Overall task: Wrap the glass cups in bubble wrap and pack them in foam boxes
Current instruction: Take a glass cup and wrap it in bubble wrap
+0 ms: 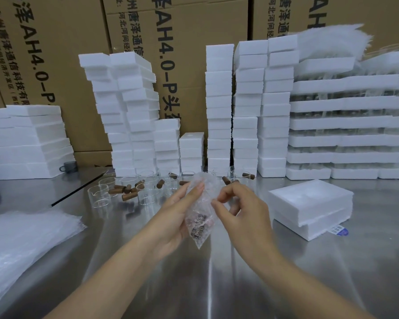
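Steel table [217, 277]; left hand [174, 218], right hand [242, 210] hold bubble-wrap bundle [199, 218] upright.

Location: packing station in a warehouse or stockroom. Evidence:
- stainless-steel bench [217, 284]
- large printed cardboard cartons [182, 31] stacked as a wall behind it
- many columns of white foam boxes [219, 107] along the back of the bench
- stacked foam trays [346, 123] at right, glassware between layers
- pile of bubble wrap [21, 245] at left
- batch of loose glass cups [101, 194] mid-bench
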`<state>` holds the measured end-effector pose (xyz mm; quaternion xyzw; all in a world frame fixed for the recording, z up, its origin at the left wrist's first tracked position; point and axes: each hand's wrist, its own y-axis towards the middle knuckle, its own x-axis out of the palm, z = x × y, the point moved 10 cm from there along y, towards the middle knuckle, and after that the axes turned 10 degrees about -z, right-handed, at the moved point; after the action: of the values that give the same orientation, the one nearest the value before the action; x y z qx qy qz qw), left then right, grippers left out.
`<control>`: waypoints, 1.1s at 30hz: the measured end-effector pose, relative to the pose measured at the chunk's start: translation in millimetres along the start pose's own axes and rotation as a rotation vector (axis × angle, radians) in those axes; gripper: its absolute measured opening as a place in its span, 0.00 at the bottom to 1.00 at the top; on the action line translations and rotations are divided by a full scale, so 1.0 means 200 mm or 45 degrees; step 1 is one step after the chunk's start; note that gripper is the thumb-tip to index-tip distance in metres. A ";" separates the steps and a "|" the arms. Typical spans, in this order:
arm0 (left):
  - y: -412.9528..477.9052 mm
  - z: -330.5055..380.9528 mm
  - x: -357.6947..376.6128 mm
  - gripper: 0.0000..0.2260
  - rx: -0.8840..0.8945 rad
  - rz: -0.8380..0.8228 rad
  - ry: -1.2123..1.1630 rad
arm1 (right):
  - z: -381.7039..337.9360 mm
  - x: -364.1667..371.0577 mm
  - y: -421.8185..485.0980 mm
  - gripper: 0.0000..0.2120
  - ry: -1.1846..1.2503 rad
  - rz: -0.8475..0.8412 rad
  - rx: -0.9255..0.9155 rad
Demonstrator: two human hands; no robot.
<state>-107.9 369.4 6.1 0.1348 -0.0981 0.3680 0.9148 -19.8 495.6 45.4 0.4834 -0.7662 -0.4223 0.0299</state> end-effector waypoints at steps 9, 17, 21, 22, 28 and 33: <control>-0.01 0.01 -0.03 0.09 -0.014 -0.020 0.350 | 0.12 0.29 -0.10 0.15 0.227 -0.829 0.329; 0.01 -0.01 -0.08 0.29 -0.122 -0.177 0.389 | 0.04 0.17 0.00 0.09 0.234 -0.533 0.151; -0.01 0.00 -0.07 0.26 -0.107 -0.210 0.480 | 0.01 -0.03 0.09 0.12 0.094 -0.239 0.082; -0.01 0.00 -0.08 0.25 -0.112 -0.175 0.508 | 0.01 -0.08 0.10 0.12 0.007 -0.179 0.061; 0.00 0.00 -0.22 0.31 -0.066 0.162 0.420 | 0.18 -0.27 0.13 0.24 -1.352 -0.259 0.312; -0.01 0.05 -0.31 0.39 0.035 0.322 0.219 | 0.30 -0.24 0.10 0.28 -1.438 -0.460 0.456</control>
<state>-150.5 325.2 -2.8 0.1017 -0.0306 0.4918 0.8642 -36.2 573.7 38.8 0.3051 -0.6288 -0.4760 -0.5339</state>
